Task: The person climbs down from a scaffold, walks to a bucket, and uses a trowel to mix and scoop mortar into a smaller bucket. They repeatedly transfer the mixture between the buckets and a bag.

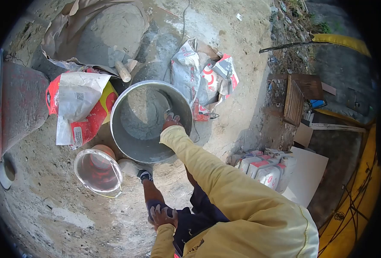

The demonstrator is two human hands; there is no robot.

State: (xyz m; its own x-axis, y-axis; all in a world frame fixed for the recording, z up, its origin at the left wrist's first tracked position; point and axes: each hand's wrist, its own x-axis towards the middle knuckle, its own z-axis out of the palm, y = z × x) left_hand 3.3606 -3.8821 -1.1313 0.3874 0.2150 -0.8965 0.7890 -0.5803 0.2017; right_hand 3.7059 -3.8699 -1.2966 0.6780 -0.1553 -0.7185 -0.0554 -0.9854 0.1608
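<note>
A large grey tub [149,160] stands before me with wet grey mortar [141,118] inside. My right hand [172,121] reaches in over its near right side, fingers curled, close to the inner wall. What the fingers grip is hidden; a dark curved edge shows in the mortar just beyond them. On my bent knee rests my left hand [162,216], its fingers spread and holding nothing. To the left of my shoe [130,167] is a smaller bucket [96,189] with a wire handle, smeared inside and tilted in view.
Torn cement bags [81,109] lie left of the tub, others [203,75] to its right beside a red tool [202,112]. An open paper sack [113,32] of grey powder is behind. A big dirty bucket [25,103] stands far left, stacked packages [263,170] at right.
</note>
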